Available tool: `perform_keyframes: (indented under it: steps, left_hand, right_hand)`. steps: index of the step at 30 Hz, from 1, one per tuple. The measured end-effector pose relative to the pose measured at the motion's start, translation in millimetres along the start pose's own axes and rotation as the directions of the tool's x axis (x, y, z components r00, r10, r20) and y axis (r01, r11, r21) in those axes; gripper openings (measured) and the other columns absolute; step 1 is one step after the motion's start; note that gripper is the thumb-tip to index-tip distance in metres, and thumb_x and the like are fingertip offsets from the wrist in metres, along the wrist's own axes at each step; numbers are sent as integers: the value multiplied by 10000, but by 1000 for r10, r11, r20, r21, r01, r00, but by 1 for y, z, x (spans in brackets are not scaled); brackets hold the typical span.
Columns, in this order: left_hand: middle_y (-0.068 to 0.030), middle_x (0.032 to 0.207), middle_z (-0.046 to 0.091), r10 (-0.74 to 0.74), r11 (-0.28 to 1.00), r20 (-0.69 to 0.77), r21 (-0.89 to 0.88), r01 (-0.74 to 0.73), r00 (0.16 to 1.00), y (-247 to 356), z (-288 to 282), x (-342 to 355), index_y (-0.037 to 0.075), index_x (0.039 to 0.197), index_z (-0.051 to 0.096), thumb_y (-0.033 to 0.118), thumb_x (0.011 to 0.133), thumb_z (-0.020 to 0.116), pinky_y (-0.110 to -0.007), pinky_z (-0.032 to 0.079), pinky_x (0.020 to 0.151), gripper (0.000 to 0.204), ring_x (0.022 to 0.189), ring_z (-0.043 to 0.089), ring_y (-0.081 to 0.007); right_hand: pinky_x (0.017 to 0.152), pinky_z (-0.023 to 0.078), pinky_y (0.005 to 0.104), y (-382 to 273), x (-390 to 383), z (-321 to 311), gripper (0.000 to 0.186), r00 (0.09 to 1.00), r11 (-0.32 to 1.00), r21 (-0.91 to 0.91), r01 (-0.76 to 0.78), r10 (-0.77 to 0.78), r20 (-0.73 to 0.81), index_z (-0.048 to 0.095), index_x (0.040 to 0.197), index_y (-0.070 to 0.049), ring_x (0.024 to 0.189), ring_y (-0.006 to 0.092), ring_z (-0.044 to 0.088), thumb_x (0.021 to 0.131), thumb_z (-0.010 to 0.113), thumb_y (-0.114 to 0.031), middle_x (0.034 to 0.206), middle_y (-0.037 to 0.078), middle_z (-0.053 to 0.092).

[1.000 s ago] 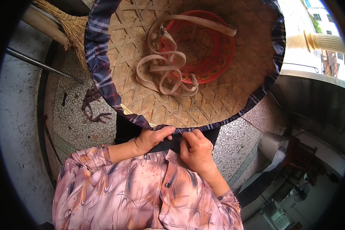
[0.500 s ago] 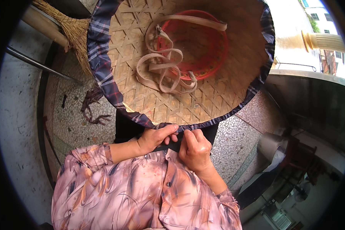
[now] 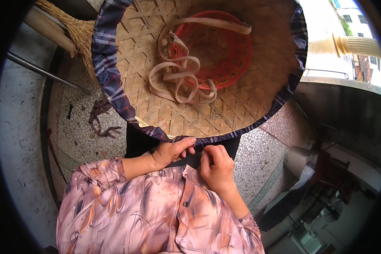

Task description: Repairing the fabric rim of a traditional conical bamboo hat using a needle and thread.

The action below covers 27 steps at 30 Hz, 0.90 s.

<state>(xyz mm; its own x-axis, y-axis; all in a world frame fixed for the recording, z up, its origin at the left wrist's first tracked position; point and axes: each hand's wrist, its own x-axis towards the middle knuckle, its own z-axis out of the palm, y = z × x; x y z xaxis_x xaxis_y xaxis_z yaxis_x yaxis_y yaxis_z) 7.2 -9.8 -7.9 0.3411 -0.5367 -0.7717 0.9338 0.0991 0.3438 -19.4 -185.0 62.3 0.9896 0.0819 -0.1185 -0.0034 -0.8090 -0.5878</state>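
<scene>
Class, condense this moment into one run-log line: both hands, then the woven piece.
left hand: pinching plaid edging | right hand: pinching thin strand near edging | woven piece: pale strap, red ring inside

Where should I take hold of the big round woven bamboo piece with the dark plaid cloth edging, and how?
Probably pinch its left rim from the left: that curved, cloth-wrapped edge is free of hands, while the left hand pinches the near rim.

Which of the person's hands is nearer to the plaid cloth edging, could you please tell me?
Left: the left hand pinches the plaid cloth edging at its near side, while the right hand is just below it in the picture, farther right, seemingly slightly apart.
</scene>
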Motion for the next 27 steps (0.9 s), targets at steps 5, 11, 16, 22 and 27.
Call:
perform_keyframes:
  steps: [5, 11, 16, 22, 27]
  left_hand:
    - [51, 706, 507, 14, 988, -3, 151, -13, 1000, 6, 2, -4, 97, 873, 662, 458, 973, 529, -184, 343, 562, 398, 604, 429, -45]
    - [54, 693, 473, 25, 980, 9, 196, -26, 1000, 1, 0, -1, 110, 879, 660, 497, 974, 503, -181, 338, 556, 428, 602, 423, -41]
    - [42, 678, 489, 38, 976, -5, 214, -37, 999, 5, 2, -3, 104, 863, 665, 539, 939, 532, -187, 347, 551, 461, 598, 434, -48]
    - [24, 688, 509, 54, 980, 16, 190, -56, 998, 8, 3, -5, 101, 873, 667, 536, 935, 538, -192, 368, 575, 458, 624, 457, -58]
    - [24, 682, 512, 143, 971, 37, 190, -147, 989, 6, 2, -3, 91, 864, 663, 492, 957, 528, -200, 369, 572, 434, 612, 455, -59]
  right_hand:
    - [537, 458, 416, 3, 2, 6, 75, 1000, 999, -49, 0, -1, -10, 590, 911, -69, 632, 306, 632, 847, 627, -82, 828, 108, 605]
    - [535, 454, 424, -2, 6, 3, 76, 1000, 987, -158, -18, 21, 15, 567, 893, -71, 625, 300, 628, 852, 628, -92, 818, 101, 597]
    - [532, 448, 430, -1, 4, 0, 86, 998, 988, -152, 2, 7, 57, 565, 893, -75, 630, 301, 626, 848, 634, -101, 820, 98, 596]
    - [526, 433, 434, 2, 6, 4, 92, 999, 998, -55, -29, 31, 31, 573, 915, -71, 645, 321, 618, 837, 621, -72, 800, 111, 600]
    - [578, 482, 392, 2, 8, 8, 152, 1000, 1000, 28, -9, 8, 24, 587, 926, -23, 665, 344, 605, 804, 610, 64, 784, 162, 590]
